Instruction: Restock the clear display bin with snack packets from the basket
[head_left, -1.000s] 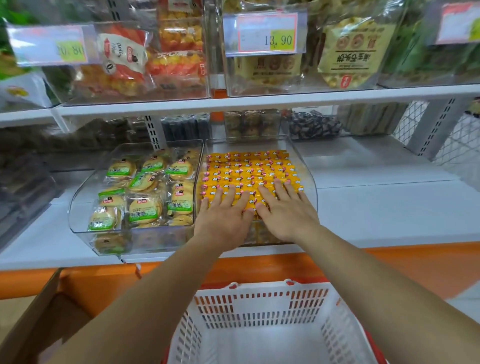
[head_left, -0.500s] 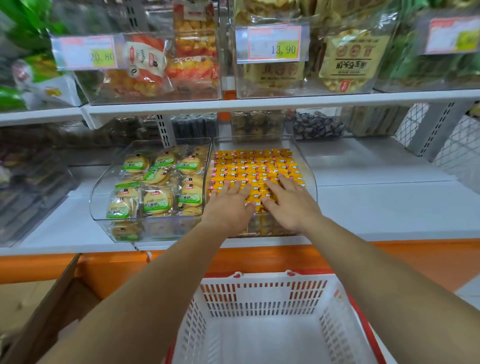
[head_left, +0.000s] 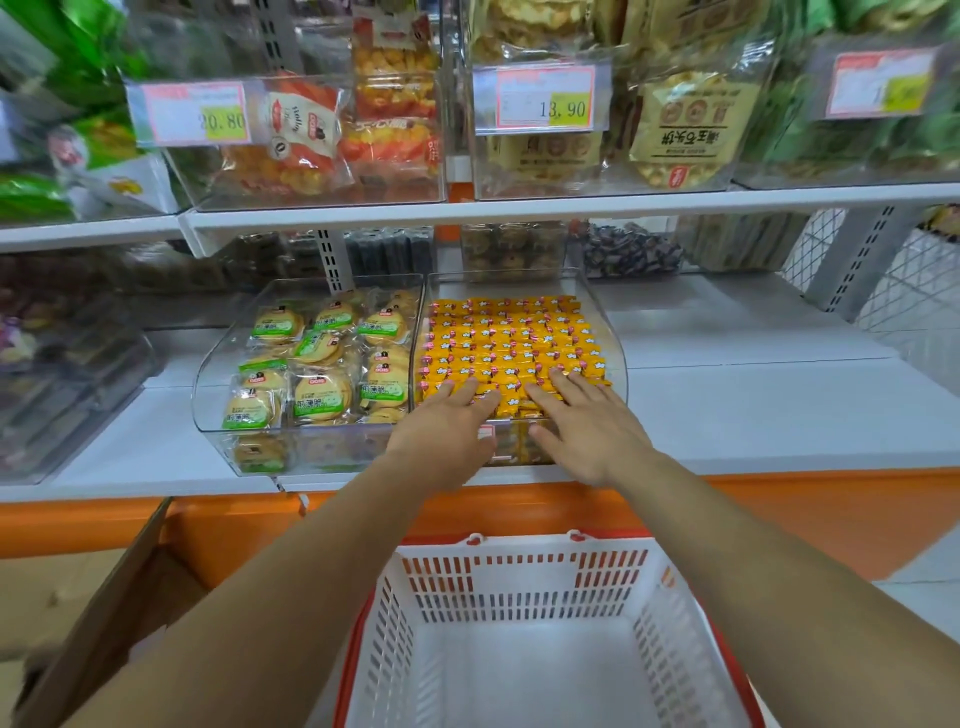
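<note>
Shop shelving, white lower shelf (head_left: 753, 405) across mid frame, orange trim under it. Clear display bin (head_left: 605, 332) sits on the shelf at frame centre, packed with neat rows of small yellow snack packets (head_left: 509, 338) up to near its rim.

Left hand (head_left: 447, 431) and right hand (head_left: 587, 426) reach in over the bin's front edge, side by side, apart from each other, palms down. Fingers (head_left: 480, 400) of both hands are straight and slightly spread, lying flat on the front rows of packets; neither hand holds anything.

Second clear bin (head_left: 218, 364) touches the display bin's left side and holds round biscuit packs (head_left: 322, 358) with green labels.

White slotted basket (head_left: 519, 587) with red rim is at lower centre, below the shelf edge, between the two forearms; its white walls and floor show.

Brown cardboard box (head_left: 104, 623) is at lower left.

Upper shelf (head_left: 571, 208) carries more clear bins of bagged snacks, blurred. Price tag (head_left: 540, 98) at upper centre reads 13.90, second price tag (head_left: 192, 111) at upper left reads 20.80.
</note>
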